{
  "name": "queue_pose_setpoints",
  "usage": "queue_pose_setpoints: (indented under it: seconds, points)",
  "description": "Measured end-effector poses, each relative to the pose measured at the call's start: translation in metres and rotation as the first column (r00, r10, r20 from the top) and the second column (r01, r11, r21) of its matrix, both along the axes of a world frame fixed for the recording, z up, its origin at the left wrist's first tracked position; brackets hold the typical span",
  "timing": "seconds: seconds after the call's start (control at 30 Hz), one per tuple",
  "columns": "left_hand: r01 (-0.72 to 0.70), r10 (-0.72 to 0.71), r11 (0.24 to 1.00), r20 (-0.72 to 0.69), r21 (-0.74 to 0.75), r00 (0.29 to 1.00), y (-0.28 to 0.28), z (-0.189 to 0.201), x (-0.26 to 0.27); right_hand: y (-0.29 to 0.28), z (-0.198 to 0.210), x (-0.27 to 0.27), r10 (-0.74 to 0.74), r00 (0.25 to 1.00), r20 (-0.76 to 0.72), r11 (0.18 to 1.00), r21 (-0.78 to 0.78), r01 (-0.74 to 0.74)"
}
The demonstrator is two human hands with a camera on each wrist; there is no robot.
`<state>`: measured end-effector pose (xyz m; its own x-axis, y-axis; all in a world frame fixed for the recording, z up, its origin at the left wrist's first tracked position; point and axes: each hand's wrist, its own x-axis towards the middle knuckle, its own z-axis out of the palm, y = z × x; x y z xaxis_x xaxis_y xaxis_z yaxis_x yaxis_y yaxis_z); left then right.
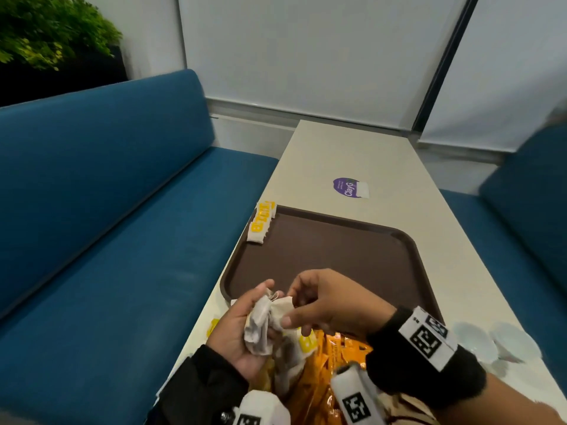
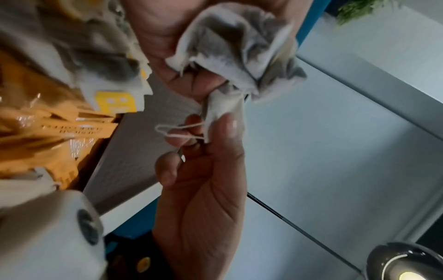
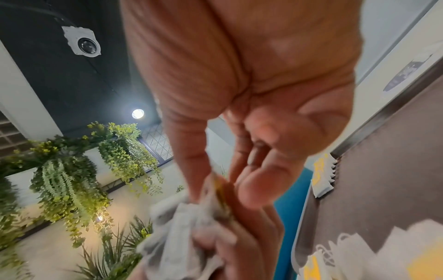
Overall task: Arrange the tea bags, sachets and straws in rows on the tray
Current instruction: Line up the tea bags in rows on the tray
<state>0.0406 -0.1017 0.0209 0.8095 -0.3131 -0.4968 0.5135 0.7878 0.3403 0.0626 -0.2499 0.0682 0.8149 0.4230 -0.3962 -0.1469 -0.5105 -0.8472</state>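
Where the blue sofa [image 1: 101, 210] runs along the left, entries begin: plant [image 1: 46, 29] behind its back corner, pale desk [image 1: 352, 148] to its right.

Tea bags, row of [image 1: 260, 223]: white with yellow labels, overlapping one another, set at the far left corner of the brown tray [image 1: 337, 256], partly over its rim.

Left hand [image 1: 237, 329]: palm up near the tray's near left corner, fingers curled round a bunch of crumpled tea bags [image 1: 260, 326]; one string loop [image 2: 177, 130] hangs loose from the bunch.

Right hand [image 1: 325, 302]: just beside the left, thumb and forefinger pinching one bag of that same bunch, other fingers loosely bent.

Pile [image 1: 331, 357]: orange sachets with more tea bags among them, lying on the desk below both hands, at the near edge of the tray. Straws cannot be made out.

Sticker [image 1: 346, 187]: purple, round, on the desk beyond the tray.

Cups [image 1: 497, 342]: small, white, at the desk's near right; blurred.

Second blue seat [image 1: 527, 185]: far right.
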Motion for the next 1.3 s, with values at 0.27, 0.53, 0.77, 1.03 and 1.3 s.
queue_pose_setpoints:
  seconds: [0.27,0.53,0.77,1.03,1.3]
  points:
    - [0.016,-0.021,0.996,-0.05,-0.086,0.999,-0.013,-0.009,-0.003,-0.013,-0.005,-0.012,-0.266,0.956,0.121,0.963,0.083,0.257]
    - [0.075,-0.079,0.991,0.032,0.11,0.996,-0.016,-0.015,-0.011,-0.015,-0.002,-0.009,-0.275,0.934,0.23,0.96,0.121,0.253]
    - [0.036,-0.052,0.983,0.087,0.18,0.995,-0.006,-0.012,-0.011,-0.014,0.005,-0.008,-0.12,0.971,0.206,0.978,0.194,0.08]
    - [0.071,-0.082,0.986,0.068,0.148,0.994,0.011,-0.008,-0.012,-0.009,-0.003,0.024,0.149,0.958,0.243,0.968,0.16,-0.191]
    - [-0.011,0.01,0.985,0.011,0.172,1.0,0.041,-0.017,0.003,0.025,-0.018,0.065,-0.049,0.997,0.053,0.923,0.385,0.025]
